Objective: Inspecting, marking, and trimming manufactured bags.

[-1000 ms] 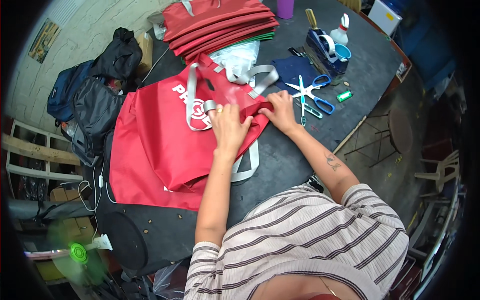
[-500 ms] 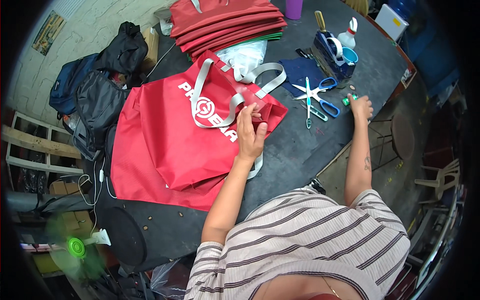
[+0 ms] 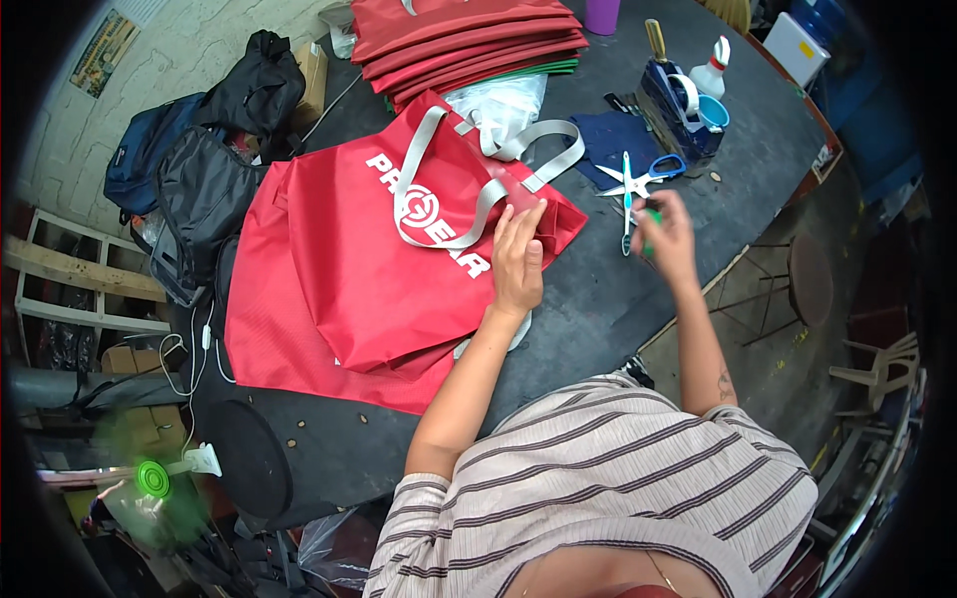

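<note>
A large red tote bag (image 3: 329,299) with white print and grey strap handles (image 3: 412,179) lies on the dark table. My left hand (image 3: 518,267) rests on its right side, beside a strap, with the fingers stretched out. To the right, my right hand (image 3: 676,239) is raised over the table, closed around a small green object (image 3: 652,231) with a dark end; the fingers cover much of it. Just beyond that hand are blue-handled scissors (image 3: 641,183) and a slim teal-and-white tool (image 3: 627,209), which the hand partly hides.
Folded red bags (image 3: 469,50) are stacked at the back, with clear plastic (image 3: 503,105) in front. A tape dispenser (image 3: 673,115), a spray bottle (image 3: 710,75) and navy cloth (image 3: 605,140) occupy the far right. Dark backpacks (image 3: 204,199) sit left; a green fan (image 3: 152,478) is at lower left.
My right hand has come up from the table's right edge and moved left with the green object, toward the bag. My left hand stays on the bag, its fingers now flatter.
</note>
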Available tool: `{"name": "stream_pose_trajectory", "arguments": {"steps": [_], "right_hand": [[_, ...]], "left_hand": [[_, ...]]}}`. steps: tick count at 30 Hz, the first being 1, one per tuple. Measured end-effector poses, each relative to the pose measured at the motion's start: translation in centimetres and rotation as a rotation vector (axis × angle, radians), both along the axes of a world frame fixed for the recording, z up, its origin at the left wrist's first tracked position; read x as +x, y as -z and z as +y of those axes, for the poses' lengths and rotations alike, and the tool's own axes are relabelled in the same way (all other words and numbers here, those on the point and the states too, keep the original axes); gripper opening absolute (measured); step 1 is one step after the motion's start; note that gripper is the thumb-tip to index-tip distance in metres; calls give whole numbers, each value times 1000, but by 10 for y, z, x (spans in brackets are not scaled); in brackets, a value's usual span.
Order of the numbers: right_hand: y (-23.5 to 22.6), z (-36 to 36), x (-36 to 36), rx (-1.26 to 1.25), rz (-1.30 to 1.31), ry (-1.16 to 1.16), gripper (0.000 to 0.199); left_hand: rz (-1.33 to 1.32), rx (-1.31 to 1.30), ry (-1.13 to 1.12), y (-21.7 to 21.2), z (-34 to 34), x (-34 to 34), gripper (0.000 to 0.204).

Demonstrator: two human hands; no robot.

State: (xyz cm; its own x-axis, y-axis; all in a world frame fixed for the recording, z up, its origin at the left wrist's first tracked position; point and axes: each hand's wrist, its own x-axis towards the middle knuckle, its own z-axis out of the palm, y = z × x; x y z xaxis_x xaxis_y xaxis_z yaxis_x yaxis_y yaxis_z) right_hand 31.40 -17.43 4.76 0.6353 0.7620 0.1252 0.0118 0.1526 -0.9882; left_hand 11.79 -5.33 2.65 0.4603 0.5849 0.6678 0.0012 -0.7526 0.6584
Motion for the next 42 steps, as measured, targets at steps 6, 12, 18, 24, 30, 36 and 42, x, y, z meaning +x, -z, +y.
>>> {"name": "stream_pose_trajectory", "arguments": {"steps": [6, 12, 18, 24, 30, 36, 42], "right_hand": [[-9, 10, -71, -211, -803, -118, 27], [-9, 24, -78, -245, -849, 43, 22], [-5, 28, -70, -162, -713, 59, 28], [-3, 22, -67, -329, -625, -70, 29], [0, 22, -70, -347, -1028, -91, 31], [-8, 28, -79, -368, -882, 17, 32], [-7, 32, -81, -361, -910, 12, 29]], "left_hand": [[19, -12, 41, -2, -6, 8, 53], [29, 1, 24, 1, -5, 8, 54], [36, 4, 14, 2, -6, 8, 53], [48, 30, 4, 6, -7, 7, 51], [64, 27, 13, 8, -6, 7, 50], [59, 22, 17, 8, -6, 7, 50], [58, 16, 27, 9, -6, 8, 51]]}}
